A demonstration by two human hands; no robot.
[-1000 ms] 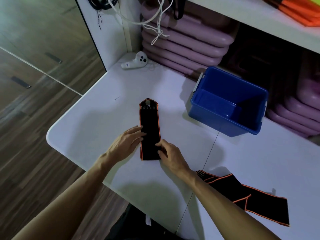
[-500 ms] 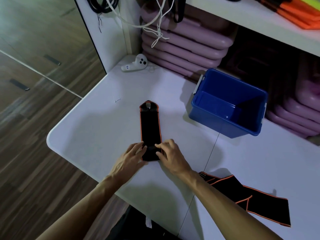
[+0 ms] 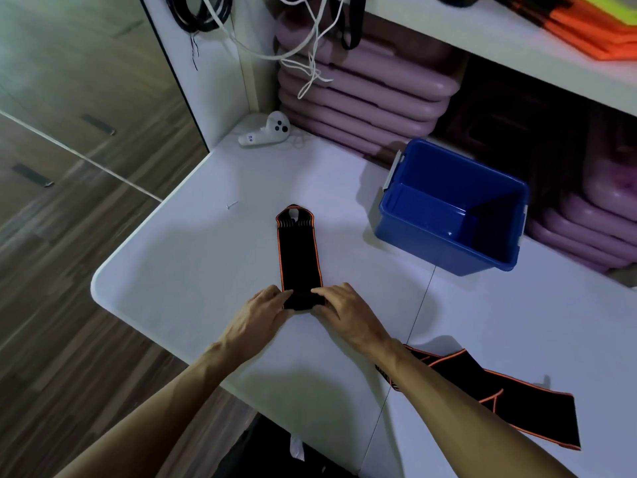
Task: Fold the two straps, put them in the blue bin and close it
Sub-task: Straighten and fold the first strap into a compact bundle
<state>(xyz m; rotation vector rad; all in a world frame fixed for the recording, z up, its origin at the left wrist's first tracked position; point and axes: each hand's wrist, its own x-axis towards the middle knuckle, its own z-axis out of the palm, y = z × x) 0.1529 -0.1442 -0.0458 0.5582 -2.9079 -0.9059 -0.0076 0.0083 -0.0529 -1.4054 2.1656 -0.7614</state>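
A black strap with orange edging [image 3: 298, 253] lies lengthwise on the white table [image 3: 193, 263], its looped end pointing away from me. My left hand [image 3: 256, 317] and my right hand [image 3: 346, 313] both pinch its near end, which is turned up into a small roll between the fingers. A second black and orange strap [image 3: 510, 401] lies loose and crumpled at the near right, partly hidden under my right forearm. The open blue bin [image 3: 451, 208] stands empty at the far right. No lid is in view.
A white hand controller [image 3: 267, 131] rests at the table's far left corner. Stacked purple step boards [image 3: 362, 88] fill the shelf behind. Cables [image 3: 310, 46] hang above them. A small screw [image 3: 231, 204] lies on the table. The table edge drops to wooden floor on the left.
Both hands slid from the strap's sides down to its near end and took hold of it, starting to roll it up. The bin and second strap stayed put.
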